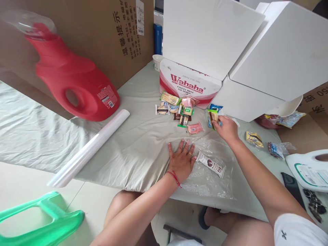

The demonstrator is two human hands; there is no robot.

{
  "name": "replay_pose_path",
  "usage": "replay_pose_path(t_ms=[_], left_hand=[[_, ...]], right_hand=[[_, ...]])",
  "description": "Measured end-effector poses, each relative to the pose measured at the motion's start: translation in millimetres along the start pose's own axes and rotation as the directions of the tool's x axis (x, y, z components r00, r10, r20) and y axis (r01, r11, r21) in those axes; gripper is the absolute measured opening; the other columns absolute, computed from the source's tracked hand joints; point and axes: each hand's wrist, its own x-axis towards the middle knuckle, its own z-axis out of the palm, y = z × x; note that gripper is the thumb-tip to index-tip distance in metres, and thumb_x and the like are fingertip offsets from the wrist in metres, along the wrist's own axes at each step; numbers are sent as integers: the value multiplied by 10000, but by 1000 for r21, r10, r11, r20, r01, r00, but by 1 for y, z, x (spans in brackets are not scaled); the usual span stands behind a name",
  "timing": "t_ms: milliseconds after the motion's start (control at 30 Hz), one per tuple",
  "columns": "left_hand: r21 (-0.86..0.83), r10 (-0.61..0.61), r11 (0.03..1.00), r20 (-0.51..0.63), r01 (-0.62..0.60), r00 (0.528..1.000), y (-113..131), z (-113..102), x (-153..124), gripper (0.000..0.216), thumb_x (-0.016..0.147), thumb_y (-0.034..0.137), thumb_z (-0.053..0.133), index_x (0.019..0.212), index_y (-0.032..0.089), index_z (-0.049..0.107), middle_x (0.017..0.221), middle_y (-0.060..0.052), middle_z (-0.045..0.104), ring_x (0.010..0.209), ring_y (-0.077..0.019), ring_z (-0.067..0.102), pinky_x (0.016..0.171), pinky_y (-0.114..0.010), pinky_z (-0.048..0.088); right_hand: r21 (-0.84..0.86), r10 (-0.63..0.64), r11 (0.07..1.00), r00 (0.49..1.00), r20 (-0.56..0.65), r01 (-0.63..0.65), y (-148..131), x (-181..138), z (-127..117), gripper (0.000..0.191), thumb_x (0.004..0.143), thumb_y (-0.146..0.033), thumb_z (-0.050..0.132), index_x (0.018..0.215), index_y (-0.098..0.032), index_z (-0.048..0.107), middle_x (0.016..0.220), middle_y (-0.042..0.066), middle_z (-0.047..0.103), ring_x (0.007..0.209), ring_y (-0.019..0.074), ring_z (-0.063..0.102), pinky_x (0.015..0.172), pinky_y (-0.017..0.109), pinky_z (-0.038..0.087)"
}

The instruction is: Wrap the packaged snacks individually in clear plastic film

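My left hand [180, 161] lies flat on the grey-green cloth with its fingers spread. By its thumb, a white wrapped snack bar [210, 164] rests on a clear plastic bag [225, 184], whose edge reaches the fingers. Between thumb and fingers, my right hand [227, 128] pinches a small green-and-brown snack packet [213, 118]. Just behind that packet is a blue packet [215, 108], partly hidden. To the left lies a pile of small wrapped snacks [183, 111], with a pink packet [194, 128] in front of it.
A white-and-red Wahaha carton [189, 82] and white boxes [276, 44] stand behind. On the left are a red detergent jug [77, 75] and a plastic roll [89, 148]. A yellow packet [254, 139], white jug [310, 171] and black phone [293, 188] lie on the right.
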Motion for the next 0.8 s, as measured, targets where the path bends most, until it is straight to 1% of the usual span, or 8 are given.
replay_pose_path(t_ms=[67,133,267,367,467,567,667,800], left_hand=[[11,-3,1000,-3,3,1000,1,-1,0,614,1040,537,163,1591,349,358,1682,-40,296,1588,-347,134,1177,-806,-59],[26,-5,1000,-10,5,1000,1,-2,0,612,1043,527,184,1589,324,369,1688,-59,275,1586,-358,136,1168,-807,-72],[74,-4,997,-44,7,999,3,-1,0,597,1053,495,208,1580,284,390,1679,-79,297,1582,-348,160,1158,-807,-79],[112,3,994,-71,5,997,4,0,0,584,1061,467,206,1574,264,398,1673,-83,309,1574,-326,196,1158,-805,-71],[135,5,991,-80,6,997,5,0,-1,570,1063,447,224,1576,264,392,1668,-84,319,1572,-332,204,1158,-810,-47],[143,3,990,-82,9,997,5,0,0,550,1064,404,234,1579,280,383,1664,-83,332,1570,-338,212,1153,-820,-10],[143,7,990,-86,5,996,5,1,1,537,1063,353,241,1576,285,387,1664,-81,334,1565,-338,229,1150,-825,7],[143,29,990,-117,-12,993,3,4,1,534,1061,336,252,1567,260,406,1657,-92,345,1560,-335,240,1144,-833,-14]], right_hand=[[129,38,991,999,10,-39,20,-40,-17,295,930,-441,555,867,-189,694,825,61,644,773,203,566,667,292,367],[275,64,957,992,110,-92,34,-76,-29,325,919,-464,558,823,-189,703,720,15,569,644,159,490,609,281,339],[417,11,901,969,249,-117,36,-117,-41,326,930,-457,571,990,-203,767,741,-4,534,613,140,470,596,271,359],[391,-61,920,978,199,-22,16,-128,-42,294,966,-367,553,1135,-232,752,865,34,591,749,175,558,692,284,432],[225,-132,970,980,149,96,-13,-136,-39,294,993,-282,522,1213,-230,711,979,88,621,966,243,575,803,325,456],[115,-213,975,945,246,190,-36,-147,-31,318,1004,-357,547,1270,-228,665,1090,124,635,1049,290,538,822,373,454],[142,-263,963,912,316,229,-44,-157,-23,515,954,-498,629,1377,-209,574,1281,151,610,1142,326,507,888,430,451],[150,-236,970,901,365,193,-40,-159,-18,589,916,-371,708,1444,-217,498,1353,149,594,1170,319,517,914,432,448]])
